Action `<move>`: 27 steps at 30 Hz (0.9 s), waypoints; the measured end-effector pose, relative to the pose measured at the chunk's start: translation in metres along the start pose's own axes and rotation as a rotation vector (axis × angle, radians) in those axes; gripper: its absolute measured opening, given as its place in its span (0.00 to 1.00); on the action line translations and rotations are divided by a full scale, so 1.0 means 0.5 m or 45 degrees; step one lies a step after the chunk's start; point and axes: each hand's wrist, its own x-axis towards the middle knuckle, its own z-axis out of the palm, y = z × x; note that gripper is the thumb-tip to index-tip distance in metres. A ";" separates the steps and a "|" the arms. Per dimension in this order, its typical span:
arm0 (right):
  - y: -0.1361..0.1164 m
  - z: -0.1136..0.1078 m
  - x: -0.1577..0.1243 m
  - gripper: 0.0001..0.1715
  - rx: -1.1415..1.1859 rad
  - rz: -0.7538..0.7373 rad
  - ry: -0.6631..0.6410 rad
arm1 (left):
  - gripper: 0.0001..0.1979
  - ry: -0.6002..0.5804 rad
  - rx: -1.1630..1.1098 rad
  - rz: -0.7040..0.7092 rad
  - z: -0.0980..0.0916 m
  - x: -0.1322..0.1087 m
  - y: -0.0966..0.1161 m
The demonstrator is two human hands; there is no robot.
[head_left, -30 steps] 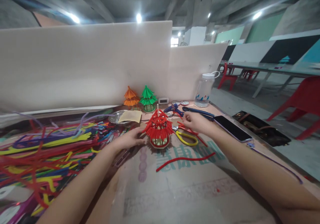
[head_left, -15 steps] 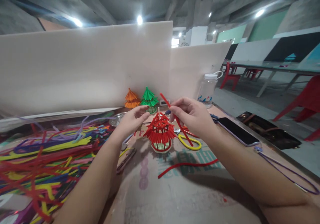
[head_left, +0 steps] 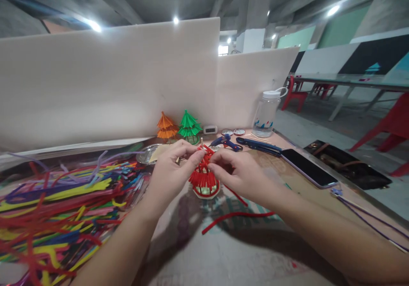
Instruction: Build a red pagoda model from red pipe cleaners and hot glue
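A small red pagoda model (head_left: 204, 179) stands upright on the table between my hands, its roof made of red fuzzy strips and a pale stick poking out on top. At its upper tier, the thumb and fingers of my left hand (head_left: 175, 169) are closed around the upper part of a red pipe cleaner (head_left: 237, 195). From the other side, my right hand (head_left: 236, 173) pinches the same pipe cleaner, whose lower end sticks out beneath the palm. Fingers partly hide the pagoda's top. Another red pipe cleaner (head_left: 236, 215) lies on the table in front.
Orange (head_left: 167, 126) and green (head_left: 189, 126) pagodas stand behind, by a white partition (head_left: 111, 85). Many coloured pipe cleaners (head_left: 64, 209) cover the left side. A blue glue gun (head_left: 226, 142), a phone (head_left: 308, 168) and a water bottle (head_left: 266, 113) are to the right.
Both hands have come together over the pagoda's top. My right hand moved left and down with the red pipe cleaner; my left moved right and its fingers closed.
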 end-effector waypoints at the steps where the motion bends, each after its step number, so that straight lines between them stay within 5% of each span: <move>1: 0.000 0.000 -0.001 0.07 -0.011 -0.004 -0.018 | 0.10 -0.011 -0.002 -0.014 0.002 0.001 -0.003; 8: 0.004 0.002 0.002 0.08 0.007 0.021 -0.047 | 0.13 -0.045 -0.002 -0.131 0.003 0.006 -0.018; 22: -0.015 -0.012 -0.003 0.07 -0.420 -0.060 -0.010 | 0.19 0.016 0.107 -0.034 0.009 0.016 -0.025; 27: -0.019 -0.016 -0.004 0.09 -0.333 -0.005 -0.045 | 0.22 -0.030 0.148 -0.006 0.001 0.013 -0.034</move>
